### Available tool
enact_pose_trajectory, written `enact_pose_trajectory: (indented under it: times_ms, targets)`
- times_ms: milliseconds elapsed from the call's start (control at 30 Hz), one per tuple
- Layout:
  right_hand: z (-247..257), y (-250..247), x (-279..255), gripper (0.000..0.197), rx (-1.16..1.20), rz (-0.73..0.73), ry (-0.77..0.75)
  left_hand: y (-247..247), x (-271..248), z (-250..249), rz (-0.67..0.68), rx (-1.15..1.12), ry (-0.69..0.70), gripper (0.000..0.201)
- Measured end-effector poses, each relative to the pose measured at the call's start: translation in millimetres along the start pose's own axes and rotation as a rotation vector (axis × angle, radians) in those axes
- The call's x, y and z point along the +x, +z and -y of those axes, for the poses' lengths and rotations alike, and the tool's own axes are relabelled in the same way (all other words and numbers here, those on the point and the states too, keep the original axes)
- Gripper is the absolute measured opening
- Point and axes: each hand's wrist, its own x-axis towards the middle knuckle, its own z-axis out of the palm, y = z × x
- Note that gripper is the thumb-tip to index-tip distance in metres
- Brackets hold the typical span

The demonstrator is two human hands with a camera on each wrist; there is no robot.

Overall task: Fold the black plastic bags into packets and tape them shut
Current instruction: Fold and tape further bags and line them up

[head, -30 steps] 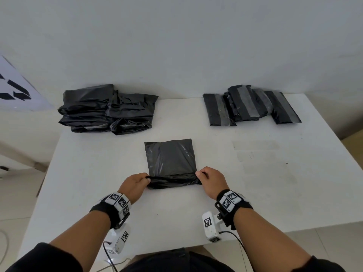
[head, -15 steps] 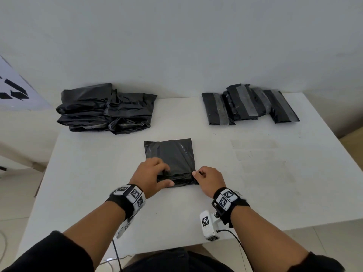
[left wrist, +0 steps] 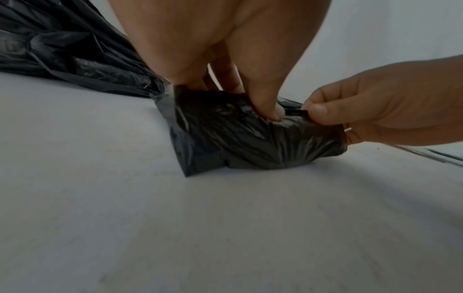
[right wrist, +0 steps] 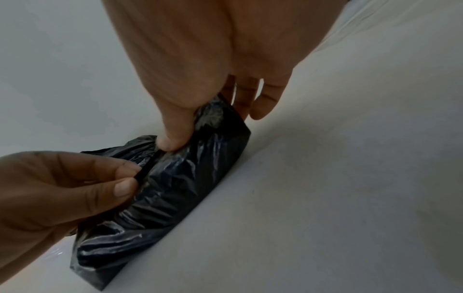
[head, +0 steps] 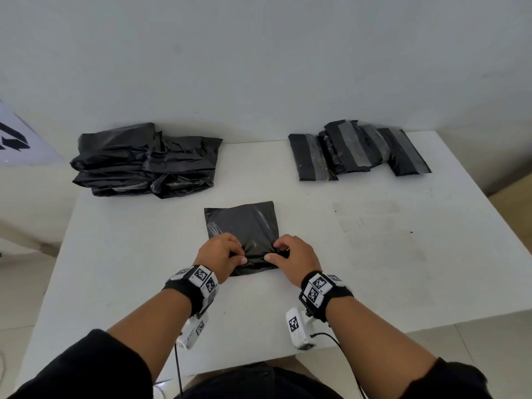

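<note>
A black plastic bag [head: 241, 226] lies flat in the middle of the white table [head: 374, 269], its near edge rolled into a thick fold [left wrist: 238, 138]. My left hand [head: 230, 254] grips the left part of that fold, thumb on the front and fingers behind it [left wrist: 250, 99]. Close beside it, my right hand [head: 283, 253] pinches the right part of the fold between thumb and fingers [right wrist: 200, 126]. In the right wrist view the left hand [right wrist: 125, 178] pinches a thin crease of the bag [right wrist: 188, 188]. The fold's far side is hidden by my fingers.
A heap of loose black bags [head: 146, 159] sits at the back left. Several folded packets with grey tape strips [head: 357, 151] lie at the back right. The table's right edge [head: 489, 223] falls off to the floor. A wall stands behind the table.
Both hands have moved from the bag's near corners inward onto its middle. The near fold has rolled further up the bag, leaving less of it flat.
</note>
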Motion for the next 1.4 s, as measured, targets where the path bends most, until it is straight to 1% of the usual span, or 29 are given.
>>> enact_pose_trajectory:
  times_ms: [133, 167, 233, 300, 333, 433, 500, 567, 633, 700, 767, 833, 867, 933, 967, 1033, 1067, 1133, 1167, 1200, 1233, 1300, 1333, 1400]
  targets:
    - [7.4, 0.7, 5.7, 0.025, -0.045, 0.005, 0.050, -2.1, -0.1, 0.2, 0.002, 0.020, 0.016, 0.008]
    - [9.1, 0.5, 6.4, 0.025, -0.053, 0.011, 0.066, -3.1, -1.3, 2.1, 0.013, 0.025, 0.030, 0.012]
    - [11.2, -0.7, 7.8, 0.026, -0.080, 0.026, 0.097, -6.3, -6.7, 7.7, 0.052, -0.002, 0.057, 0.028]
    - [12.0, -2.1, 9.3, 0.027, -0.098, 0.035, 0.115, -9.8, -14.2, 16.6, 0.076, -0.045, 0.050, 0.040]
    - [12.0, -2.3, 10.1, 0.027, -0.095, 0.039, 0.119, -12.0, -18.1, 21.2, 0.082, -0.068, 0.017, 0.040]
    - [11.0, -1.5, 11.6, 0.028, -0.084, 0.052, 0.125, -16.9, -25.4, 36.6, 0.086, -0.134, -0.123, 0.021]
    - [10.4, -1.9, 12.5, 0.028, -0.086, 0.055, 0.134, -18.2, -25.6, 49.3, 0.107, -0.093, -0.191, 0.015]
    - [10.8, -2.5, 13.5, 0.029, -0.094, 0.062, 0.139, -23.2, -26.3, 60.6, 0.116, -0.027, -0.262, 0.016]
    - [11.9, -2.9, 13.7, 0.029, -0.106, 0.066, 0.141, -31.9, -27.7, 67.9, 0.076, 0.007, -0.312, 0.019]
    - [12.1, -3.0, 13.3, 0.029, -0.114, 0.062, 0.144, -40.0, -28.9, 64.4, 0.044, -0.027, -0.283, 0.017]
    - [11.6, -2.7, 13.3, 0.029, -0.111, 0.064, 0.143, -40.8, -28.0, 51.8, 0.060, -0.072, -0.223, 0.019]
    - [11.4, -1.9, 13.5, 0.029, -0.096, 0.068, 0.143, -34.6, -23.4, 41.4, 0.125, -0.098, -0.218, 0.024]
    - [11.5, -1.7, 13.3, 0.029, -0.094, 0.068, 0.143, -30.0, -21.0, 38.5, 0.171, -0.094, -0.219, 0.024]
    - [11.6, -2.1, 12.8, 0.028, -0.099, 0.066, 0.143, -23.2, -18.1, 37.3, 0.244, -0.067, -0.222, 0.015]
    - [11.7, -2.5, 12.5, 0.028, -0.099, 0.064, 0.145, -22.2, -18.3, 39.0, 0.250, -0.081, -0.236, 0.012]
    - [11.9, -2.3, 12.3, 0.028, -0.094, 0.063, 0.148, -24.0, -20.5, 47.4, 0.209, -0.126, -0.288, 0.012]
    - [11.7, -1.8, 12.4, 0.028, -0.093, 0.061, 0.149, -25.9, -21.5, 51.7, 0.160, -0.140, -0.308, 0.014]
    - [10.9, -1.1, 12.9, 0.028, -0.095, 0.055, 0.148, -30.5, -22.1, 54.3, 0.008, -0.122, -0.317, 0.017]
    - [10.7, -0.8, 12.9, 0.028, -0.097, 0.055, 0.147, -33.1, -21.5, 50.2, -0.066, -0.107, -0.297, 0.014]
    - [10.4, -0.5, 13.1, 0.028, -0.099, 0.055, 0.146, -35.1, -19.4, 42.5, -0.106, -0.092, -0.243, 0.009]
    - [10.2, -0.2, 13.3, 0.028, -0.101, 0.056, 0.147, -35.6, -16.4, 31.6, -0.097, -0.065, -0.162, 0.011]
    - [10.4, 0.2, 13.7, 0.029, -0.104, 0.057, 0.155, -30.6, -8.1, 7.8, -0.014, 0.015, 0.012, 0.021]
    - [10.4, 0.4, 14.0, 0.029, -0.104, 0.060, 0.159, -25.8, -2.7, -3.1, 0.019, 0.065, 0.072, 0.024]
    - [9.6, -0.4, 14.4, 0.030, -0.109, 0.070, 0.168, -13.8, 7.6, -17.5, 0.051, 0.167, 0.127, 0.027]
